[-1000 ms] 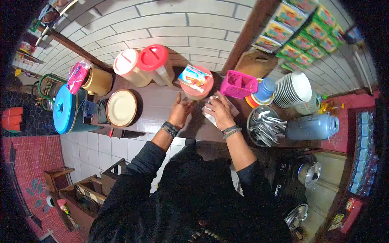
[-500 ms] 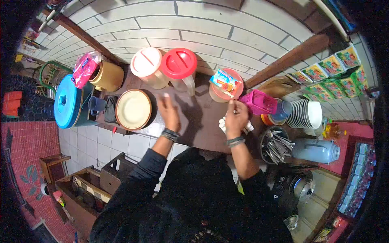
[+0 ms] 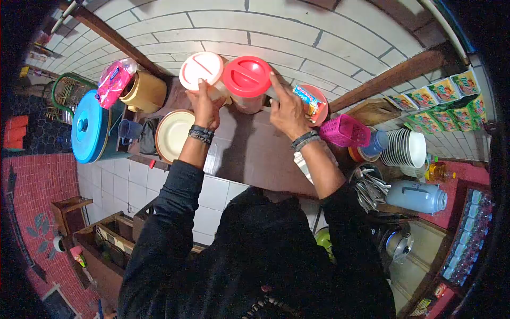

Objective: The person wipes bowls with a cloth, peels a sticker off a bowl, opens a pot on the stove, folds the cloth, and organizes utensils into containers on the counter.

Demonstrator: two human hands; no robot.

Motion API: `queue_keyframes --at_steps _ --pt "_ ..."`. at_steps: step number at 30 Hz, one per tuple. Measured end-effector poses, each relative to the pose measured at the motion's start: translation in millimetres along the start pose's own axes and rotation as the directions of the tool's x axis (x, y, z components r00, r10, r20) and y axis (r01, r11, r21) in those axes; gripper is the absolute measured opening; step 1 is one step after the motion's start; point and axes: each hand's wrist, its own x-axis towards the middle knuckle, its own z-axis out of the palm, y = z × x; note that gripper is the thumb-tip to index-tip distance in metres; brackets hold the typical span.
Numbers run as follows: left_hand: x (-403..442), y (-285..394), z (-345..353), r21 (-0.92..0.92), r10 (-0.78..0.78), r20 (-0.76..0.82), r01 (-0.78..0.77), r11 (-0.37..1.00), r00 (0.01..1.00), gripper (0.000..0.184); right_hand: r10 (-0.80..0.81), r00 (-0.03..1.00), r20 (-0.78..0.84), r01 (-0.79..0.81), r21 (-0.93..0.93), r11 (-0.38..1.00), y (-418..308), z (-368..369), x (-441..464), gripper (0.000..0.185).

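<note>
A clear pitcher with a pale pink lid [image 3: 202, 70] stands against the wall, beside a clear pitcher with a red lid [image 3: 247, 77]. My left hand [image 3: 205, 109] holds the front of the pale-lidded one, thumb up at the lid's rim; its fingers are partly hidden. At the right side of the red-lidded pitcher, my right hand [image 3: 289, 111] is closed near the handle, the index finger stretched along the lid's edge. A folded whitish cloth [image 3: 304, 166] lies partly under my right forearm. Left of my left hand are cream plates with brown rims [image 3: 172, 135].
Right of the hands stand a pink-lidded container [image 3: 320, 109] with a snack packet [image 3: 305, 98], a magenta basket [image 3: 344, 130], stacked white bowls [image 3: 411, 150], cutlery in a holder [image 3: 369, 186] and a blue-grey jug [image 3: 417, 196]. A blue-lidded bucket [image 3: 85, 127] is at far left.
Both hands have moved up to the pitchers, the right one away from the cloth. The pitchers sit slightly further right, and the red-lidded one has turned so its handle no longer faces the front.
</note>
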Motion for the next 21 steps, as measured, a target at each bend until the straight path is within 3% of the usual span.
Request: queue_keyframes --at_steps 1,2,3,5,6,8,9,11,13,14,15,16,17,19,20,21 --pt "0.3 1.1 -0.2 0.001 -0.002 -0.002 0.002 1.000 1.000 0.077 -0.040 0.999 -0.029 0.040 -0.006 0.999 3.6 -0.1 1.5 0.085" --pt "1.1 0.9 -1.1 -0.013 -0.029 0.033 0.029 0.999 0.999 0.082 -0.181 0.978 -0.107 0.184 0.022 0.983 2.4 0.6 3.4 0.085" --pt "1.2 1.4 -2.9 -0.025 -0.053 0.068 0.054 0.998 0.996 0.088 -0.178 0.978 -0.108 0.182 0.025 0.983 1.0 -0.4 1.1 0.085" --pt "-1.5 3.1 -12.9 0.043 -0.119 0.034 0.118 0.992 0.992 0.096 0.057 0.998 -0.013 -0.056 0.059 0.997 -6.7 -0.1 -6.1 0.078" --pt "-4.4 2.2 -18.1 0.102 -0.189 0.000 0.188 0.977 0.982 0.104 0.059 0.998 -0.009 -0.058 0.065 0.996 -10.4 1.1 -12.7 0.078" --pt "-21.0 -4.1 -37.7 0.149 -0.124 -0.013 0.125 0.981 0.992 0.107 -0.080 0.959 -0.272 0.094 0.038 0.995 -14.3 -3.6 -36.7 0.067" --pt "-32.9 -5.3 -48.2 0.190 -0.051 -0.022 0.054 0.980 0.998 0.111 -0.070 0.960 -0.270 0.082 0.031 0.996 -12.1 -8.2 -54.6 0.067" --pt "-57.0 -11.2 -76.3 0.396 0.008 0.028 -0.018 0.918 1.000 0.084 -0.084 0.968 -0.236 0.054 -0.131 0.990 1.8 -15.9 -100.5 0.057" --pt "-78.8 -23.2 -110.3 0.712 0.282 0.188 -0.328 0.621 0.941 0.073 0.206 0.976 -0.065 -0.214 -0.165 0.963 29.2 -12.4 -155.4 0.056" --pt "-88.2 -24.6 -123.0 0.788 0.308 0.267 -0.390 0.475 0.913 0.070 0.212 0.975 -0.066 -0.221 -0.165 0.961 42.2 -12.1 -177.2 0.056" --pt "-94.5 -25.1 -135.9 0.840 0.321 0.347 -0.445 0.311 0.881 0.067 0.240 0.968 -0.067 -0.249 -0.333 0.910 53.8 -10.9 -196.1 0.056" --pt "-97.0 -29.0 -151.0 0.862 0.262 0.413 -0.467 0.195 0.872 0.069 0.264 0.962 -0.068 -0.263 -0.485 0.834 62.0 -10.1 -210.6 0.057" --pt "-97.6 -36.0 -165.1 0.890 0.202 0.439 -0.455 0.037 0.875 0.070 0.424 0.905 -0.030 -0.382 -0.497 0.779 67.1 -10.0 -220.7 0.061" --pt "-97.9 -39.4 -177.4 0.891 0.062 0.447 -0.438 -0.118 0.892 0.070 0.380 0.924 -0.043 -0.352 -0.485 0.801 92.6 -2.1 -242.8 0.063" --pt "-102.8 -26.4 -165.7 0.898 -0.053 0.406 -0.409 -0.163 0.912 0.064 0.359 0.933 -0.026 -0.324 -0.493 0.807 94.0 -3.6 -245.1 0.061" --pt "-99.0 -32.3 -174.3 0.897 -0.055 0.409 -0.413 -0.159 0.911 0.064 0.361 0.932 -0.029 -0.327 -0.496 0.804 95.8 -3.3 -247.3 0.061"
